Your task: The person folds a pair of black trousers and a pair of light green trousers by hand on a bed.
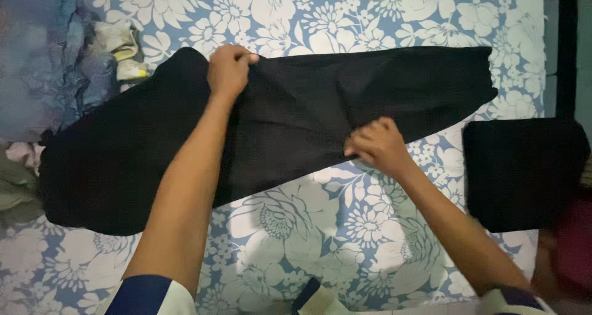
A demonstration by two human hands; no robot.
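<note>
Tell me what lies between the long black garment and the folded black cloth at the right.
In the head view, only bare blue-and-white floral bedsheet separates the long black garment from the folded black cloth.

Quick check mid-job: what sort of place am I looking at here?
Probably a bedroom at home: a blue-and-white floral bedsheet, a long black fabric garment spread on it, and a heap of loose clothes alongside.

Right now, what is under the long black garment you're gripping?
The black garment lies on a blue floral sheet, which shows all around it. Both hands, left and right, pinch its edges. Anything beneath the cloth itself is covered.
</note>
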